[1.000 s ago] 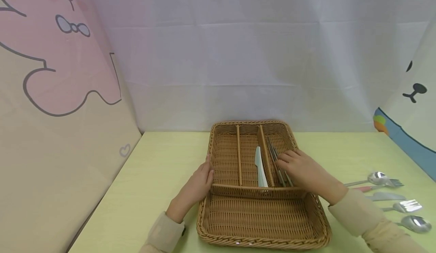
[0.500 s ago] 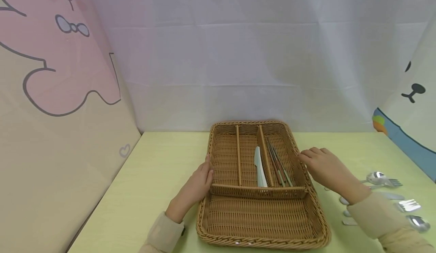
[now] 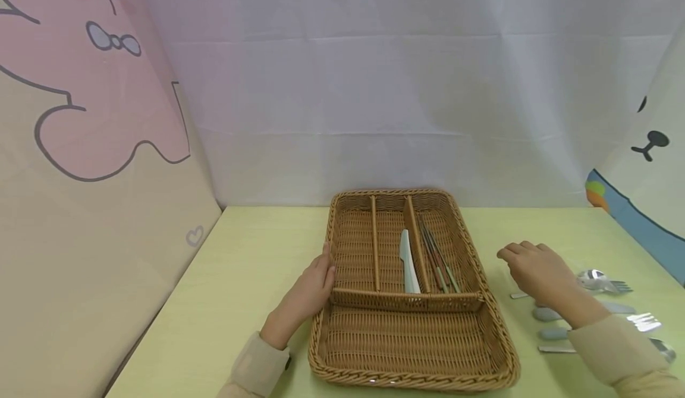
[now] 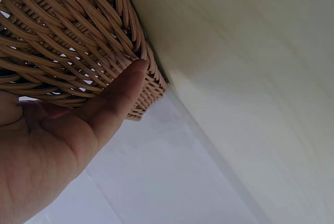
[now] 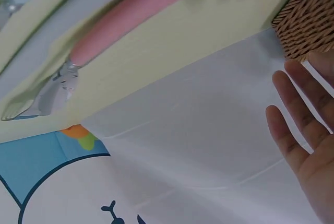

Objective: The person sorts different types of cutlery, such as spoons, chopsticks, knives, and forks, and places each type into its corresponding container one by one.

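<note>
Wicker basket (image 3: 407, 338), brown, on a pale yellow-green table (image 3: 257, 255): three narrow compartments at the far side, one broad compartment in front.

Left hand (image 3: 302, 291): at the basket's left side; one finger laid straight along the woven outer wall, touching it, thumb by the rim. Remaining fingers mostly hidden.

Right hand (image 3: 537, 272): above the table; fingers extended and parted, nothing held. The basket's right rim is near its fingertips, apart from them.

Contents: one pale green knife (image 3: 409, 267), middle compartment, beside the right-hand divider; slender chopsticks (image 3: 440, 264) with green and brown ends, right compartment, lying roughly lengthwise.

Cutlery right of the basket, a loose column: far spoon (image 3: 591, 279); pink-handled fork (image 5: 141, 18); grey-handled knife (image 3: 547, 314); silver-tined fork (image 3: 644, 322); near spoon (image 3: 665, 349). The right hand is closest to the first two; its forearm and sleeve (image 3: 615, 350) partly cover the others.

Behind: hanging white cloth (image 3: 369, 88).
</note>
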The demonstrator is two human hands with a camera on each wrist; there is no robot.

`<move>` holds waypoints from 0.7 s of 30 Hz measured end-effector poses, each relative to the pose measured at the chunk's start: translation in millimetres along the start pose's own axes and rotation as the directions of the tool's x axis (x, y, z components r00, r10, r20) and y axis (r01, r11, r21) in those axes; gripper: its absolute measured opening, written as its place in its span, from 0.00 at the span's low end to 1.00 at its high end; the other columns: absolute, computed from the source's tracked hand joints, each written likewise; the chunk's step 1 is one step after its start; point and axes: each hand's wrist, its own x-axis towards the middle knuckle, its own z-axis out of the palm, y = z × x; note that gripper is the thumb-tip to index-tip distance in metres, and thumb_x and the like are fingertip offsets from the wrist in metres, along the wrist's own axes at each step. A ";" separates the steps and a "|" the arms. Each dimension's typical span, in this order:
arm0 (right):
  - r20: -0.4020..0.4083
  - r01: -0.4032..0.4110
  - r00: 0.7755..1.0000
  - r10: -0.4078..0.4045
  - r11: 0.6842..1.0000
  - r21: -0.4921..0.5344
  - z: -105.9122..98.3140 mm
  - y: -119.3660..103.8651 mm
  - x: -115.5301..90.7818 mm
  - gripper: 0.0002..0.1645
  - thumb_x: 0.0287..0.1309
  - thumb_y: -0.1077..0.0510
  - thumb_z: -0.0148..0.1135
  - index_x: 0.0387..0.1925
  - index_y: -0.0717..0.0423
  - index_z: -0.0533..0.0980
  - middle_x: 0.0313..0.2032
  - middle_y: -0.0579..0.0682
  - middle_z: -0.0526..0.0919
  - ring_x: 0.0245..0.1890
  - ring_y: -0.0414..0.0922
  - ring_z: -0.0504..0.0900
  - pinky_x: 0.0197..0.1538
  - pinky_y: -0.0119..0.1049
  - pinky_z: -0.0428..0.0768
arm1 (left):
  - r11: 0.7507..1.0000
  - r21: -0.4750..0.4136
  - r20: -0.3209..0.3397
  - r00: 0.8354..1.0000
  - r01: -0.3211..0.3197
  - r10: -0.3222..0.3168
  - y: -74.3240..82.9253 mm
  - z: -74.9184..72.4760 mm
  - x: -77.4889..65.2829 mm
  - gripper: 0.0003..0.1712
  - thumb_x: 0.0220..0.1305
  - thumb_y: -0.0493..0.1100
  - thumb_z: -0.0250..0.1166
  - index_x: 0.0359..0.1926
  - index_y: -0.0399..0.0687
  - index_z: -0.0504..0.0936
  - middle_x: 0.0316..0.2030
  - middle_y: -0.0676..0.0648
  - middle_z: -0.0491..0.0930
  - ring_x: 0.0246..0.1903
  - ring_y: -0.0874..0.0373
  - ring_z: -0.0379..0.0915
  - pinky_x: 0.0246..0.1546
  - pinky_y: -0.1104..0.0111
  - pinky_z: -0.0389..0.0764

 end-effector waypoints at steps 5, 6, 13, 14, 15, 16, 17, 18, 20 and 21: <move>0.092 -0.060 0.994 0.058 0.998 0.020 6.1 8.8 -11.2 0.18 0.35 0.71 0.66 0.35 0.61 0.77 0.32 0.55 0.82 0.30 0.53 0.78 0.25 0.44 0.80 | 1.000 -0.005 0.000 1.000 0.005 -0.005 0.1 -0.1 0.6 0.32 0.71 0.41 0.41 0.67 0.28 0.41 0.53 0.32 0.69 0.34 0.55 0.68 0.42 0.55 0.78; 0.106 -0.070 0.992 0.067 0.997 0.023 7.3 10.2 -13.2 0.18 0.34 0.72 0.66 0.35 0.61 0.77 0.32 0.55 0.82 0.29 0.53 0.78 0.25 0.43 0.79 | 1.000 -0.002 -0.001 1.000 0.006 -0.006 -0.1 0.0 0.7 0.32 0.71 0.41 0.41 0.67 0.28 0.41 0.53 0.32 0.68 0.34 0.56 0.68 0.43 0.55 0.78; 0.176 -0.111 0.979 0.102 0.993 0.040 18.2 18.9 -26.7 0.21 0.26 0.71 0.69 0.32 0.60 0.76 0.26 0.51 0.78 0.23 0.50 0.75 0.20 0.41 0.75 | 1.000 -0.008 0.002 1.000 0.012 -0.012 -0.7 0.7 0.8 0.32 0.71 0.42 0.41 0.67 0.28 0.41 0.56 0.30 0.66 0.42 0.49 0.71 0.47 0.52 0.77; 0.185 -0.117 0.977 0.107 0.992 0.040 19.6 20.0 -28.6 0.23 0.23 0.70 0.71 0.31 0.60 0.76 0.25 0.51 0.78 0.23 0.50 0.75 0.20 0.41 0.76 | 1.000 -0.007 0.001 1.000 0.013 -0.013 -0.6 0.6 0.8 0.32 0.71 0.42 0.41 0.67 0.29 0.41 0.57 0.30 0.66 0.45 0.47 0.71 0.48 0.51 0.77; 0.195 -0.121 0.975 0.111 0.992 0.040 21.1 21.3 -30.3 0.24 0.22 0.68 0.73 0.31 0.60 0.76 0.25 0.51 0.77 0.23 0.50 0.75 0.21 0.42 0.76 | 1.000 -0.009 0.002 1.000 0.014 -0.014 -0.3 0.5 0.6 0.32 0.71 0.42 0.41 0.68 0.29 0.41 0.58 0.30 0.65 0.48 0.45 0.70 0.49 0.50 0.76; 0.202 -0.125 0.973 0.114 0.991 0.042 22.3 22.5 -32.1 0.25 0.19 0.67 0.74 0.30 0.60 0.76 0.24 0.50 0.77 0.22 0.49 0.74 0.21 0.43 0.76 | 1.000 -0.008 0.001 1.000 0.015 -0.015 -0.1 0.4 0.6 0.32 0.71 0.42 0.41 0.68 0.29 0.41 0.59 0.29 0.64 0.51 0.43 0.68 0.51 0.49 0.75; 0.206 -0.127 0.972 0.116 0.991 0.043 23.6 23.7 -33.8 0.26 0.17 0.66 0.75 0.29 0.59 0.76 0.24 0.50 0.77 0.22 0.49 0.74 0.21 0.43 0.76 | 1.000 -0.010 0.003 1.000 0.016 -0.016 0.1 0.3 0.3 0.32 0.71 0.42 0.41 0.68 0.29 0.41 0.59 0.29 0.64 0.52 0.43 0.68 0.51 0.49 0.75; 0.210 -0.127 0.971 0.115 0.991 0.042 24.8 25.0 -35.3 0.26 0.17 0.64 0.76 0.28 0.59 0.76 0.24 0.50 0.77 0.22 0.49 0.74 0.20 0.43 0.76 | 1.000 -0.010 0.004 1.000 0.018 -0.018 0.2 0.2 0.2 0.32 0.71 0.42 0.41 0.68 0.30 0.41 0.60 0.29 0.63 0.54 0.41 0.66 0.52 0.48 0.74; 0.222 -0.126 0.968 0.114 0.991 0.042 26.8 26.9 -38.4 0.24 0.18 0.61 0.76 0.26 0.58 0.75 0.23 0.48 0.76 0.21 0.48 0.74 0.20 0.42 0.76 | 1.000 -0.011 0.005 1.000 0.019 -0.019 -0.1 0.5 -0.1 0.32 0.71 0.43 0.41 0.68 0.29 0.41 0.60 0.28 0.62 0.56 0.39 0.63 0.53 0.48 0.73; 0.229 -0.125 0.967 0.112 0.991 0.044 27.8 28.3 -39.8 0.23 0.19 0.60 0.76 0.26 0.57 0.75 0.22 0.48 0.76 0.21 0.47 0.74 0.20 0.42 0.75 | 1.000 -0.011 0.005 1.000 0.020 -0.019 -0.4 0.9 -0.1 0.32 0.71 0.43 0.41 0.68 0.29 0.41 0.60 0.28 0.62 0.57 0.39 0.63 0.53 0.47 0.72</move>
